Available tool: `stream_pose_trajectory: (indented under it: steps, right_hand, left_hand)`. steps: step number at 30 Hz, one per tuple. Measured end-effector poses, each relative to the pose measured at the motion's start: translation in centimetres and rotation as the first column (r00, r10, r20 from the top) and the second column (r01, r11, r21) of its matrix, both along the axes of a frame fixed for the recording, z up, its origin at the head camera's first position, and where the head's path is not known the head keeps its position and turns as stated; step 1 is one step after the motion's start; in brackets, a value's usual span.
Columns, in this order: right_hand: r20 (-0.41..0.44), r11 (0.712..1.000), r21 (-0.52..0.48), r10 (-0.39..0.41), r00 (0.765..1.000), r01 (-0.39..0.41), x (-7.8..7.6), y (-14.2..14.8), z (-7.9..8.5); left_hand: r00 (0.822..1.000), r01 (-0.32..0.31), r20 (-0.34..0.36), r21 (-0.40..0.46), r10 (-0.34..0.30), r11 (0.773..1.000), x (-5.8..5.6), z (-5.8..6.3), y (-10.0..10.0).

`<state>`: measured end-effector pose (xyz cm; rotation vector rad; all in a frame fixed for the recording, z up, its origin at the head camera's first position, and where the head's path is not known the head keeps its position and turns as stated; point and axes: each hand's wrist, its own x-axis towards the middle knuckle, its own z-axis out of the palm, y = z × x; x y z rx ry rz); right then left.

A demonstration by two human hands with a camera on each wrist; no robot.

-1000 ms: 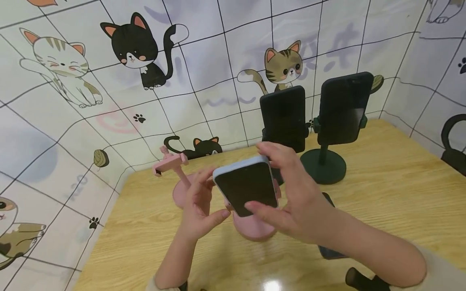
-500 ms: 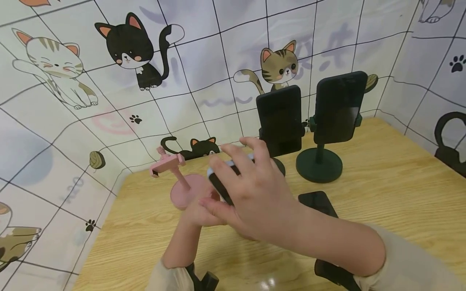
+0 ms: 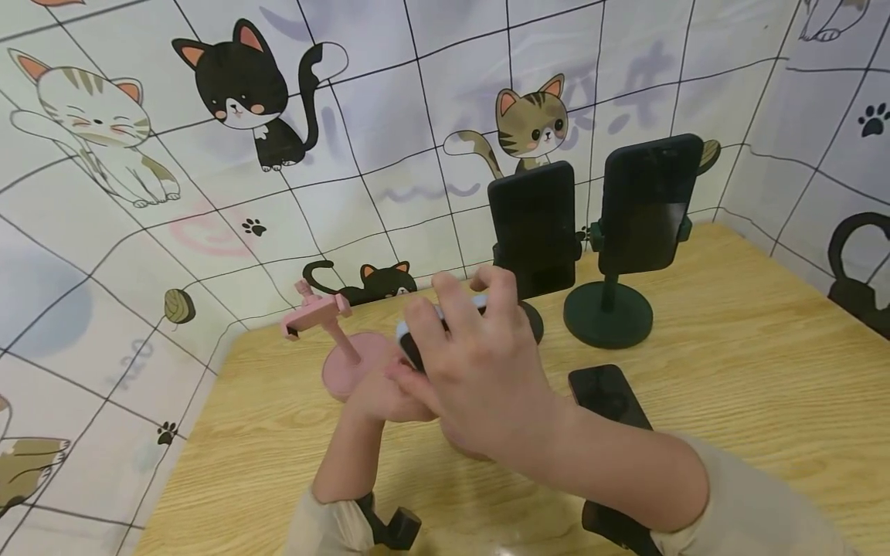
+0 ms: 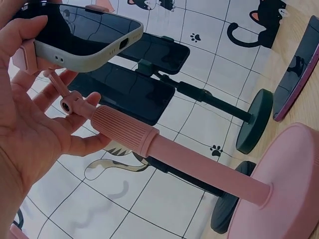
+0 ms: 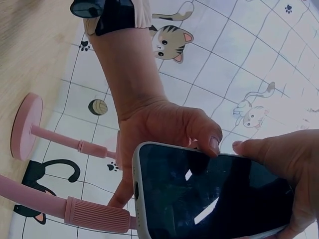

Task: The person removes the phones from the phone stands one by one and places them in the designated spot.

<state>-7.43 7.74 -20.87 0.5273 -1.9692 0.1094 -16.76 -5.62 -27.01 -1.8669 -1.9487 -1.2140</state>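
White sheeting (image 3: 389,123), gridded with black lines and printed with cats and paws, hung round the table (image 3: 751,309), whose pale wood grain filled the space before me. My beige sleeves (image 3: 330,529) stopped short of the wrists. On the table, under my hands, rose the near pink stand (image 4: 199,166), with its round base and ribbed collar. Its pink twin (image 3: 342,342) stood beyond my left hand, near the wall. To the right, close to each other, were the green stand (image 3: 608,315) and the dark stand (image 3: 534,320), each bearing an upright black phone. My right hand (image 3: 480,355) grasped the pale-cased phone (image 5: 214,194) across its width, thumb on one long edge and fingers bent over the other. My left hand (image 4: 37,122) gripped its opposite end, thumb hooked over the edge and fingers behind, near the stand's neck. That phone sat tilted atop the near pink stand, pink pieces of the clamp (image 4: 25,57) showing at both long edges. Another phone, the flat one (image 3: 608,392), lay on the table just past my right forearm.
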Motion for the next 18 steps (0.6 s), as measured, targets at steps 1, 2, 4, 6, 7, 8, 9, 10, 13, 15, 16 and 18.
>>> stream_pose_trajectory:
  steps: [1,2,4,6,7,8,9,10,13,15,16,18]
  right_hand:
    - [-0.008,1.0,0.007,-0.009,1.0,0.009,0.0,0.0,0.0]
    - [-0.018,1.0,0.016,-0.021,1.0,0.021,0.0,0.0,0.0]
    - [-0.042,0.999,0.021,-0.042,0.998,0.043,-0.1,-0.1,-0.1]
    - [-0.062,0.999,0.007,-0.048,0.997,0.049,-0.1,-0.1,-0.1]
    - [-0.069,0.999,-0.004,-0.05,0.996,0.05,-0.1,-0.1,-0.1]
    - [-0.074,0.999,-0.015,-0.049,0.996,0.048,-0.2,-0.1,-0.2]
    - [-0.077,0.999,-0.027,-0.048,0.996,0.046,-0.2,-0.1,-0.1]
    - [-0.082,0.998,-0.035,-0.046,0.996,0.044,-0.3,-0.1,-0.1]
    - [-0.086,0.998,-0.044,-0.038,0.996,0.035,-0.4,-0.1,0.0]
    - [-0.083,0.999,-0.039,-0.039,0.996,0.036,-0.5,-0.1,0.1]
    - [-0.079,0.999,-0.034,-0.04,0.996,0.037,-0.5,-0.1,0.1]
    - [-0.072,0.999,-0.033,-0.037,0.997,0.035,-0.5,-0.1,0.2]
  left_hand:
    - [1.0,0.025,0.011,0.015,-0.025,1.0,-0.1,0.0,0.0]
    - [1.0,0.025,-0.002,0.024,-0.025,0.999,-0.2,0.0,0.0]
    - [0.999,0.044,0.01,0.035,-0.044,0.998,-0.5,-0.1,0.0]
    - [0.998,0.063,0.023,0.029,-0.064,0.998,-0.8,-0.2,0.1]
    - [0.997,0.07,0.039,0.024,-0.071,0.997,-1.0,-0.2,0.1]
    - [0.996,0.081,0.038,0.018,-0.082,0.997,-1.1,-0.2,0.1]
    - [0.994,0.104,0.044,0.018,-0.105,0.994,-1.2,-0.2,0.2]
    - [0.991,0.122,0.047,0.018,-0.122,0.992,-1.3,-0.2,0.3]
    - [0.99,0.138,0.021,0.026,-0.139,0.99,-1.5,0.0,0.3]
    - [0.991,0.13,-0.011,0.031,-0.13,0.991,-1.5,0.1,0.4]
    - [0.991,0.136,-0.008,0.031,-0.136,0.99,-1.6,0.1,0.4]
    - [0.989,0.146,-0.008,0.032,-0.146,0.989,-1.6,0.2,0.4]
